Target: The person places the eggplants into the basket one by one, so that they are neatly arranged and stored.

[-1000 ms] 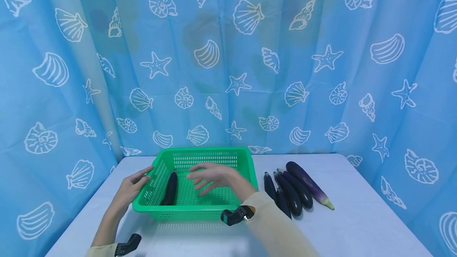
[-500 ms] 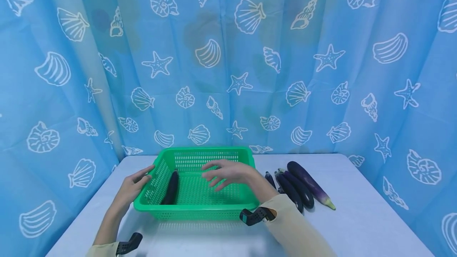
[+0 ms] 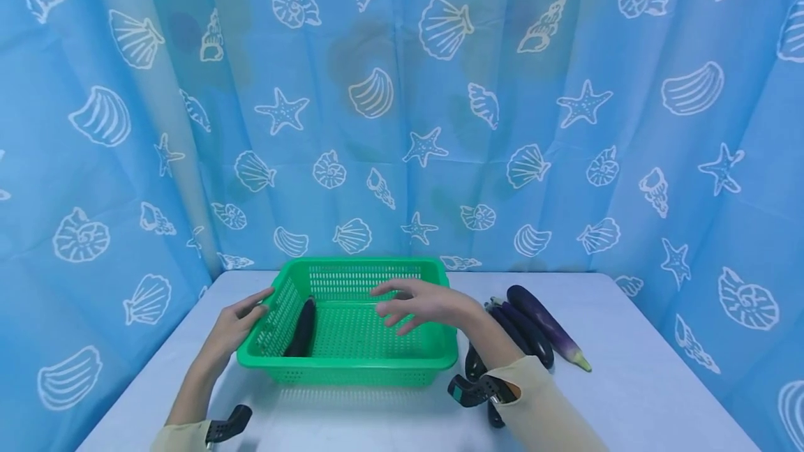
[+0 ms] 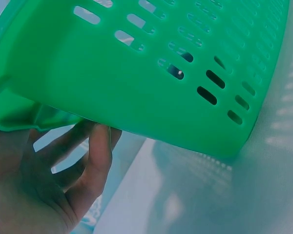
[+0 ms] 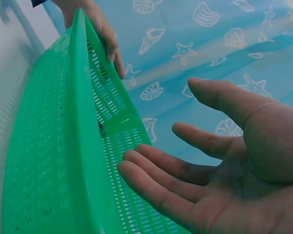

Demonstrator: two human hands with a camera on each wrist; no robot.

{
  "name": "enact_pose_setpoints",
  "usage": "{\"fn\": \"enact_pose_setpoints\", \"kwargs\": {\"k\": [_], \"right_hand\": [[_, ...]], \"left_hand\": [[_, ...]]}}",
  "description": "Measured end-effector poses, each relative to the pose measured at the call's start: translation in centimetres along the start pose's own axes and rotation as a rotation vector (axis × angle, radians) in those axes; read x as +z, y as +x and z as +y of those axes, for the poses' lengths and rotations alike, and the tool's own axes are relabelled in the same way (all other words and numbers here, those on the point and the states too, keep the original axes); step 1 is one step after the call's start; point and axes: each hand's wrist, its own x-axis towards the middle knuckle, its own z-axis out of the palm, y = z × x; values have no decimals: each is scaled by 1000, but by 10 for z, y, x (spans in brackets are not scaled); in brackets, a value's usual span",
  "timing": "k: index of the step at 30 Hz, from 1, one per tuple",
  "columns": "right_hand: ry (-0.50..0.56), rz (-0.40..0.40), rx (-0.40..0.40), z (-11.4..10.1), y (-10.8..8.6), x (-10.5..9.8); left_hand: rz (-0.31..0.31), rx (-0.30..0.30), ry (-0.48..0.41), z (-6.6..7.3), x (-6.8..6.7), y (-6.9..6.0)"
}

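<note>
In the head view a green plastic basket [image 3: 352, 372] stands on the table with one dark eggplant [image 3: 303, 330] lying along its left side. My left hand [image 3: 232, 333] holds the basket's left rim; the left wrist view has the thumb [image 4: 98, 156] against the wall below the rim and the other fingers behind. Over the basket's right part hovers my right hand [image 3: 427, 302], fingers spread and slightly bent, with nothing in it. To the right lie several eggplants [image 3: 534, 340], partly covered by my right forearm. A larger purple eggplant [image 3: 546, 323] with a pale green tip lies outermost.
A white-covered table [image 3: 641, 368] carries everything. Behind and at both sides hangs a blue curtain [image 3: 389, 124] with white shells and starfish. Near my right wrist, two dark eggplant ends [image 3: 496, 416] show beside the sleeve.
My right hand has moved right over the basket, away from the eggplant inside. Two small eggplants by my right wrist now show nearer the front. My left hand keeps its place on the rim.
</note>
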Motion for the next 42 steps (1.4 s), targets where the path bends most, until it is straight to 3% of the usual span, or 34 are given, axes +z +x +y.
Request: {"fn": "enact_pose_setpoints", "kwargs": {"k": [6,13,21,27,32,42], "right_hand": [[25,-28,-39,10,-11,-9],[38,4,-52,17,-27,-22],[74,-24,-79,26,-38,-26],[74,-30,-99,34,-51,-32],[66,4,-122,41,-69,-45],[29,166,-95,53,-96,-69]], "left_hand": [[-4,11,-2,3,2,2],[-5,16,-2,4,2,5],[-1,-20,7,-1,-3,-3],[1,-4,0,-1,-2,-2],[-5,-9,-1,1,0,-1],[-5,-13,3,4,0,-3]]}}
